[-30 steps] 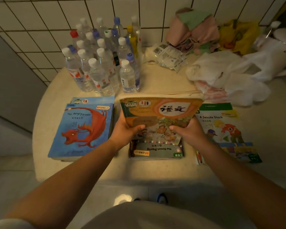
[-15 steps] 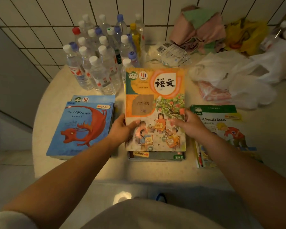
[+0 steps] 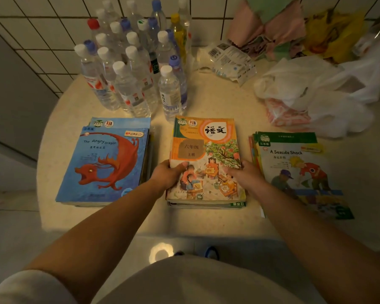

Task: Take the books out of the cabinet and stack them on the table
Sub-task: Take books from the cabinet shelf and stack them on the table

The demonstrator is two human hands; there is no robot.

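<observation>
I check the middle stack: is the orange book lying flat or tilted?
Flat. The orange book lies cover up on the middle stack, edges nearly aligned, with both hands at its sides.

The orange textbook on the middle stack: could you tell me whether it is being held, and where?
Yes. The left hand grips the orange textbook at its left edge, and the right hand grips its right edge, thumbs on the cover.

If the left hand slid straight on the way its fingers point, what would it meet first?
The left hand grips the left edge of the orange textbook, fingers pointing up and right across its cover. Going on, it would likely just cross that cover toward the right hand; depth is unclear.
</observation>
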